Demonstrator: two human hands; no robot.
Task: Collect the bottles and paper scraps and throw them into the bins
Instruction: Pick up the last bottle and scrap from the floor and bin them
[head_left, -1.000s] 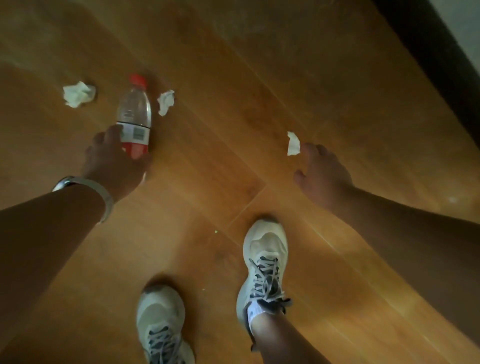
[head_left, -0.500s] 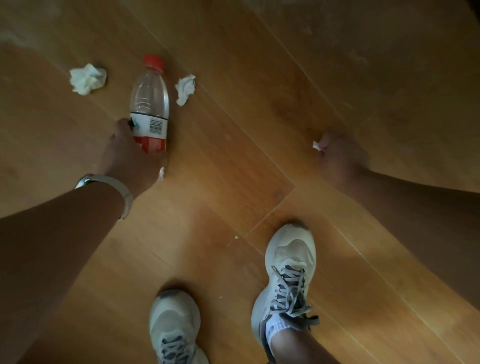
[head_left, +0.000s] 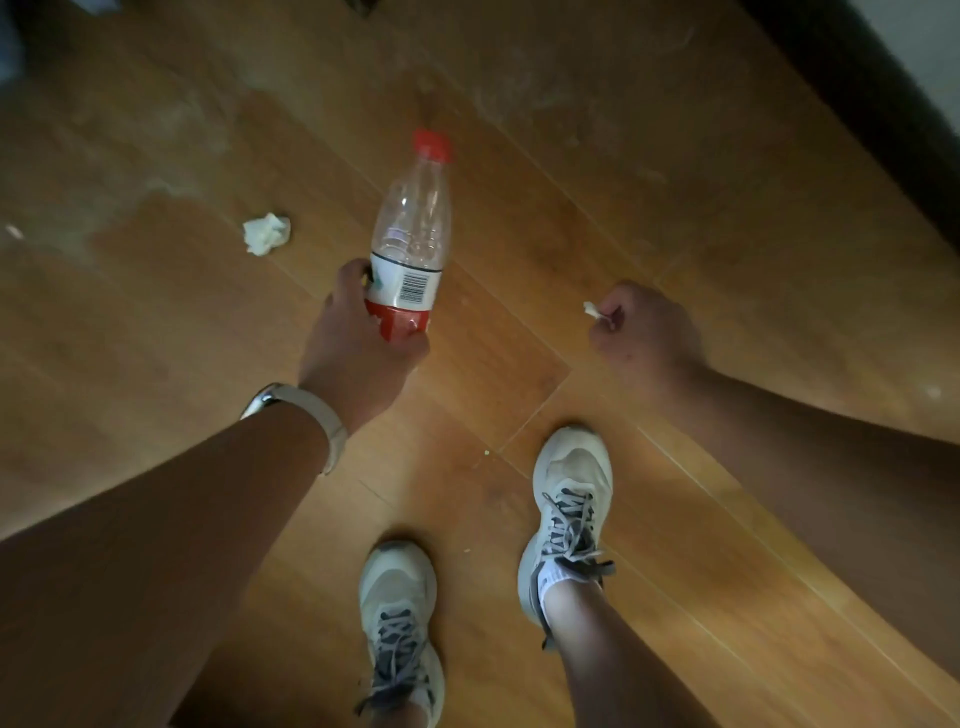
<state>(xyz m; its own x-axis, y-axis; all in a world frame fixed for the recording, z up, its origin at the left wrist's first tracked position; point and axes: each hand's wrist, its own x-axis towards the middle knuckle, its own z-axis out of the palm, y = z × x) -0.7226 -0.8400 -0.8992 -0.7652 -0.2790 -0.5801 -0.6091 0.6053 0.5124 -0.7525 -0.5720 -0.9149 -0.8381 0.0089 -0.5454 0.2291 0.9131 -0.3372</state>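
My left hand (head_left: 358, 343) grips the lower end of a clear plastic bottle (head_left: 413, 228) with a red cap and a red and white label, held off the wooden floor with its cap pointing away from me. My right hand (head_left: 644, 327) is closed in a fist on a small white paper scrap (head_left: 590, 309), of which only a corner sticks out. A crumpled white paper scrap (head_left: 266, 234) lies on the floor to the left of the bottle.
My two feet in pale sneakers (head_left: 569, 509) stand on the wooden floor (head_left: 675, 218) below the hands. A dark skirting (head_left: 857, 88) and a wall run along the upper right. A small white fleck (head_left: 13, 231) lies at the far left.
My left hand has closed on the bottle and lifted it off the floor. My right hand has picked up the small scrap and risen. The scrap right of the bottle is out of sight.
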